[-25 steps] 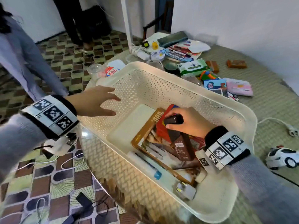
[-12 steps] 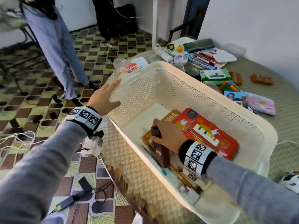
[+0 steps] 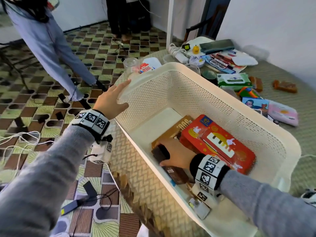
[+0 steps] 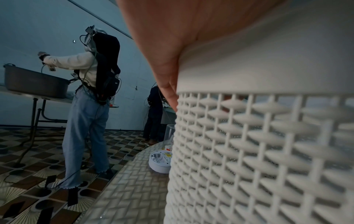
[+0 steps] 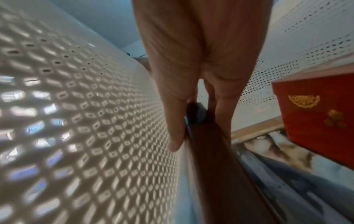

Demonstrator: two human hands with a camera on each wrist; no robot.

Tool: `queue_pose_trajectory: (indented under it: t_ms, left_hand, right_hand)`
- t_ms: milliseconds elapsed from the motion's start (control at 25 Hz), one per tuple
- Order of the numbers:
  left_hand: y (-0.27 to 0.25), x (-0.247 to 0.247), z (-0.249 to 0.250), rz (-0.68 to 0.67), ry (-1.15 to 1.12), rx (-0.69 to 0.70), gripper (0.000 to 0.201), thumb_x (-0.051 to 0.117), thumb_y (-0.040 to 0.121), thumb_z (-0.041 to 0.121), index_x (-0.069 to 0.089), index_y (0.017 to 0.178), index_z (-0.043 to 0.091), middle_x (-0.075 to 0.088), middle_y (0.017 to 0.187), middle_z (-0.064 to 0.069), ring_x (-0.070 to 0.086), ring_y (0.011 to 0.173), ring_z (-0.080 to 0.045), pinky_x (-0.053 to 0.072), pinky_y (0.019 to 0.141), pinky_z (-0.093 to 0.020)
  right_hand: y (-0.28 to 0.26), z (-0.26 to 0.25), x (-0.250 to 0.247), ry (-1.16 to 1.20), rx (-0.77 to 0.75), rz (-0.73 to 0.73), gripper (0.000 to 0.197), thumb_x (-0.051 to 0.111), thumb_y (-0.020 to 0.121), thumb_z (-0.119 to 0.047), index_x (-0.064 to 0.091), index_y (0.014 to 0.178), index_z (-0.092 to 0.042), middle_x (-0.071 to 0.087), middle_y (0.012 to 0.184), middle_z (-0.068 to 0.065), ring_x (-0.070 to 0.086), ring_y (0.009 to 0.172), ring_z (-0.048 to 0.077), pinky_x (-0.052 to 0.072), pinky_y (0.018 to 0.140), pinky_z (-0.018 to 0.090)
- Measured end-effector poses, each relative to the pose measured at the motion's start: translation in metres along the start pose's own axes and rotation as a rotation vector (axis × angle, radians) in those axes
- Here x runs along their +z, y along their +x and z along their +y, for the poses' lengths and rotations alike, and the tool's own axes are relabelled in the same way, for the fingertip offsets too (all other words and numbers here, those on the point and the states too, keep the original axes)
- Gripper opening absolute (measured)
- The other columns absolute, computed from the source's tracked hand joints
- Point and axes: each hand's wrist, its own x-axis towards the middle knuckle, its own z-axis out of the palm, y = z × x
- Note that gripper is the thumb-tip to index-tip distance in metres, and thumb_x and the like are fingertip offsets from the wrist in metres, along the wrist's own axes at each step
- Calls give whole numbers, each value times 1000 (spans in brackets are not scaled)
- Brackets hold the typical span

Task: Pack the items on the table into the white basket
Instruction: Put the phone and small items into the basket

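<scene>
Now the right hand (image 3: pixel 177 154) pinches a dark brown box (image 3: pixel 172 166) along the white basket's (image 3: pixel 266 137) near wall, placing it; left hand (image 3: pixel 111 100) spread, steadies the rim. Next: release, fetch table items.

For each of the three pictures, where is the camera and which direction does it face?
Head: on the head, facing down at the white basket; both hands and sleeves show.
Left wrist: beside the basket, facing along its wall; left hand on the rim.
Right wrist: inside the basket, facing along the fingers on a brown box.
Shared: basket, red box.
</scene>
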Motion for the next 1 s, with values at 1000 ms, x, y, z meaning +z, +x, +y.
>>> queue_pose_trajectory:
  t_ms: [1000]
  left_hand:
    - [-1,3,3,53,-3,-5,76,60,86,20,21,149,39,50,121,-10,52,96,-26,40,87,-36]
  right_hand:
    - [5,17,-3,239,245,-239,87,73,76,-1,32,143,-40,50,137,9,56,119,31,49,97,51]
